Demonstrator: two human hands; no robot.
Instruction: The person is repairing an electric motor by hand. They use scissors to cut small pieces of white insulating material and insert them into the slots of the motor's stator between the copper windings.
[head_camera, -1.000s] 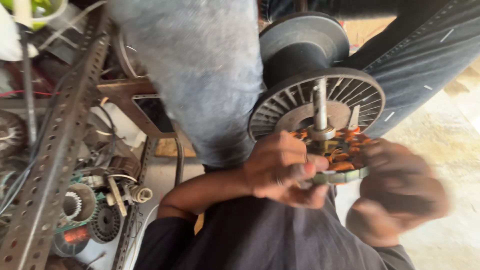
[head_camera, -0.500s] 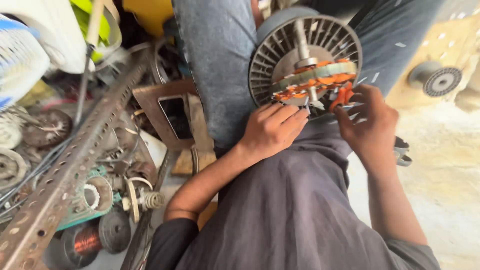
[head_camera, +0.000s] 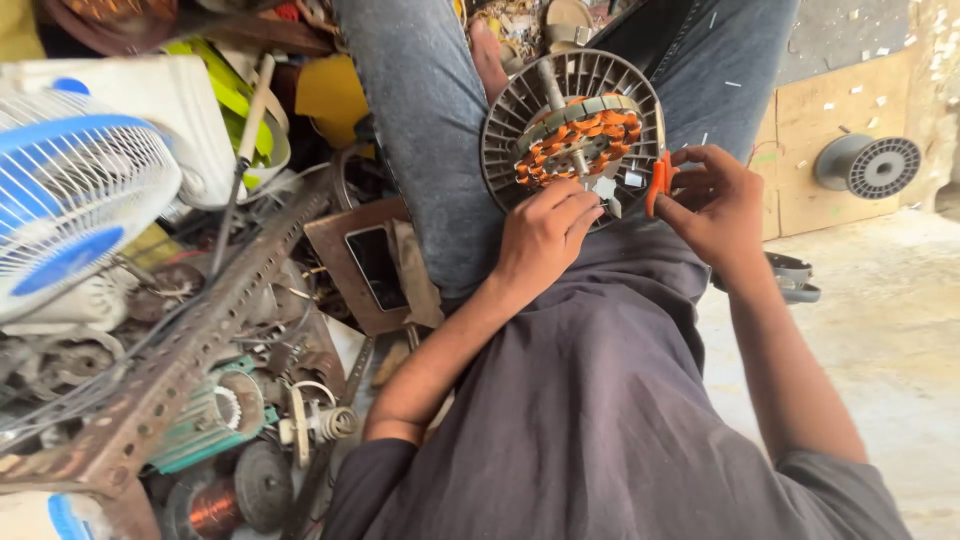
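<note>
A round grey fan motor housing (head_camera: 520, 110) with fins rests on my lap between my jeans-clad legs. Inside it sits a stator (head_camera: 578, 140) wound with copper coils and orange insulation, a steel shaft standing up through the middle. My left hand (head_camera: 543, 232) holds the lower edge of the stator with its fingertips. My right hand (head_camera: 712, 205) is at the housing's right rim and pinches a small orange tool (head_camera: 657, 185) against it.
A blue and white table fan (head_camera: 75, 190) stands at the left. A rusty perforated angle bar (head_camera: 190, 350) crosses a heap of motor parts, coils and wire. An empty grey spool (head_camera: 868, 165) lies at the right on the concrete floor.
The view has tilted and steadied, so the motor now sits higher in frame. My right hand has shifted from the stator's lower right to the housing's right rim with the orange tool.
</note>
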